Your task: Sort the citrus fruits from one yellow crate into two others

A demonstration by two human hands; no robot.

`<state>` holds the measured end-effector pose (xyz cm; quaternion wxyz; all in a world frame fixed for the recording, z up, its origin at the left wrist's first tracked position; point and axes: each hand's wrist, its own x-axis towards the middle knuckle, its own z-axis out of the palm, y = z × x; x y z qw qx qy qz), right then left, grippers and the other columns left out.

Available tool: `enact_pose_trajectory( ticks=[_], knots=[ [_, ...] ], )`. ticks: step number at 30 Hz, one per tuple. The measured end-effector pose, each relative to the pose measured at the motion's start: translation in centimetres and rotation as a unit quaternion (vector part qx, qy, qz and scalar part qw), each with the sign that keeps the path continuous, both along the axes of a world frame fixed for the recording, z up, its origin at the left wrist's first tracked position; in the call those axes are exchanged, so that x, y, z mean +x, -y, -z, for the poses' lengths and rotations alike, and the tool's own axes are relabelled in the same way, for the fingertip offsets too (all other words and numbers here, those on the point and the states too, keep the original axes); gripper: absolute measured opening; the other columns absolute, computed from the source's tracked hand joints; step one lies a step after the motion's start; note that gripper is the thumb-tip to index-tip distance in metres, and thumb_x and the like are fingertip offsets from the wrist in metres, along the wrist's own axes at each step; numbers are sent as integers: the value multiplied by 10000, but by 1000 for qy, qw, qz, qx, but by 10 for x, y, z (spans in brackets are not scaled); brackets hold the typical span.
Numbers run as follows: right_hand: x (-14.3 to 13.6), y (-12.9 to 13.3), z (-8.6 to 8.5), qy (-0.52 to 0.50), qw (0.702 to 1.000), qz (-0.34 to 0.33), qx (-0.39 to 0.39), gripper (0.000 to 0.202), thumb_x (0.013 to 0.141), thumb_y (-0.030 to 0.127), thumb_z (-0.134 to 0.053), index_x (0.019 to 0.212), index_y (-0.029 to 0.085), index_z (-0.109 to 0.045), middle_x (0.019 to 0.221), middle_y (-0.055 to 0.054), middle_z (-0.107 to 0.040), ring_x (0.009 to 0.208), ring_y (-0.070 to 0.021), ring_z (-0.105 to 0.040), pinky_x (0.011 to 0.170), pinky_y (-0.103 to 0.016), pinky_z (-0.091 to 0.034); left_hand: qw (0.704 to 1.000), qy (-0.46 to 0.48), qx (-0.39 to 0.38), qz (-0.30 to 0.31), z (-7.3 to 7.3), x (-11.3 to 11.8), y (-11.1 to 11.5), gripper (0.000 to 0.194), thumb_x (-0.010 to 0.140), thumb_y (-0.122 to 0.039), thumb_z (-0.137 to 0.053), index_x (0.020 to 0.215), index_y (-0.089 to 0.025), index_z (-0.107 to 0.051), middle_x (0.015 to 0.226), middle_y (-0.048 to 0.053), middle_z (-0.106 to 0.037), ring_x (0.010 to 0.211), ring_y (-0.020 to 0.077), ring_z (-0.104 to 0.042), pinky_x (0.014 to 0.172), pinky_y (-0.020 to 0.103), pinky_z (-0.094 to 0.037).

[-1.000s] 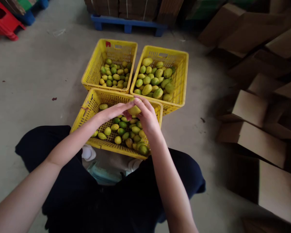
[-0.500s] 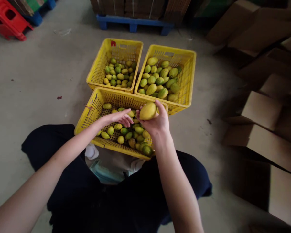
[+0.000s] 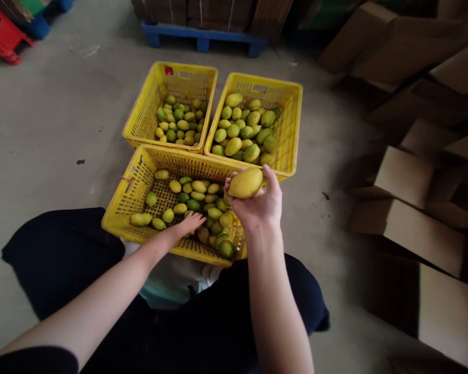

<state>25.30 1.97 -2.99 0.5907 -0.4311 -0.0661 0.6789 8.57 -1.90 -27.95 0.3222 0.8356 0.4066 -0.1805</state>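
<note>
My right hand (image 3: 259, 205) holds a large yellow lemon (image 3: 245, 183) on its upturned palm, thumb and fingers curled about it. It is raised over the right end of the near yellow crate (image 3: 140, 234). My left hand (image 3: 192, 222) is down inside that crate, palm down, fingers stretched over the fruit; their tips are partly lost among the lemons. Around it lie loose yellow and green lemons, among them a dark green one (image 3: 193, 204) just above the fingers and a yellow-green one (image 3: 168, 215) to the left.
Behind the near crate stand a left yellow crate (image 3: 140, 111) and a right yellow crate (image 3: 296, 124), both holding lemons. Open cardboard boxes (image 3: 425, 234) crowd the right side. A blue pallet (image 3: 203, 39) bears stacked cardboard at the back; a red plastic stool (image 3: 3, 36) is far left.
My left hand has dropped from beside the right hand down onto the lemons in the near crate. The right hand still holds the large lemon. The view has shifted slightly right.
</note>
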Motion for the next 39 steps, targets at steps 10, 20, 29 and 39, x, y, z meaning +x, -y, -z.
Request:
enact_pose_trajectory(
  ticks=[10, 20, 29, 39],
  knots=[
    [5, -3, -9, -21, 1000, -8, 3, 317, 785, 545, -607, 803, 229, -629, 782, -44, -657, 790, -205, -665, 712, -365, -600, 995, 56, 41, -77, -12, -10, -9, 819, 633, -298, -825, 1360, -188, -464, 1326, 165, -579, 1268, 382, -503, 1148, 519, -270],
    [-10, 6, -16, 4, 998, -63, -1, 215, 671, 354, -692, 813, 215, -610, 711, -10, -662, 700, -188, -652, 601, -314, -576, 869, 329, -20, -369, -163, -53, -78, 914, 708, -397, -794, 1410, -250, -227, 1440, 159, -431, 1189, 254, -566, 957, 413, -525],
    [-58, 35, 0, 223, 959, -62, 162, 536, 523, 237, -855, 1001, 238, -612, 878, 35, -677, 792, -165, -624, 713, -282, -546, 758, 563, 159, -288, -234, -64, -21, 877, 723, -296, -790, 1445, -258, -294, 1469, 160, -400, 1198, 280, -596, 976, 434, -558],
    [-41, 37, 0, 230, 916, -164, 285, 649, 545, 351, -927, 1131, 275, -660, 1065, -6, -702, 974, -219, -662, 889, -340, -536, 783, 408, 468, -41, -265, -93, -12, 808, 924, -183, -610, 1591, -269, -162, 1458, 126, -523, 1322, 244, -540, 1110, 405, -480]
  ],
)
